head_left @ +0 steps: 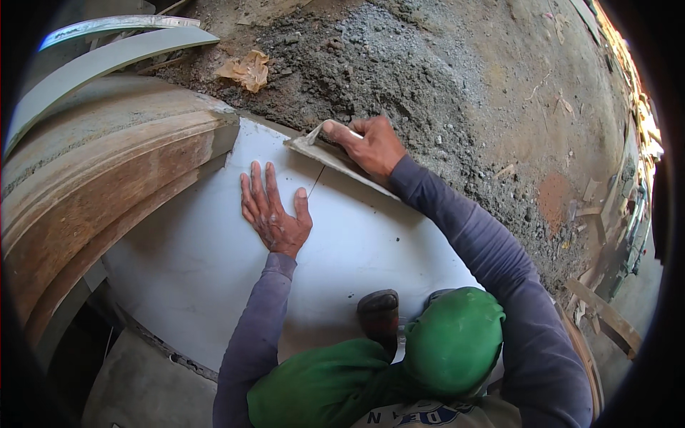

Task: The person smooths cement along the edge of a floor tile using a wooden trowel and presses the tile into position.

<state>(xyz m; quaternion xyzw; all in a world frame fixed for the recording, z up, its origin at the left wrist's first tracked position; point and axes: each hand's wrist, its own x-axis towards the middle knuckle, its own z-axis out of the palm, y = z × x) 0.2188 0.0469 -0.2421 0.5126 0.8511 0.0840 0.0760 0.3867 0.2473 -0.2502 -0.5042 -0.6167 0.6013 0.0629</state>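
My left hand (272, 216) lies flat with fingers spread on a white tile surface (207, 250), just left of a thin dark joint between two tiles. My right hand (372, 148) is wrapped around the handle of a flat rectangular trowel (332, 159) smeared with grey mortar. The trowel's long edge runs along the far edge of the tiles, crossing the joint line. Part of its handle is hidden under my fingers. A few dark specks dot the tiles.
Loose grey mortar and gravel (385, 78) border the tiles' far side, with a crumpled brown scrap (246, 70) on it. At left stands a curved, moulded ledge (121, 157). A dark shoe (378, 314) and my green-clothed knees (457, 339) are close by. Wood scraps (606, 314) lie right.
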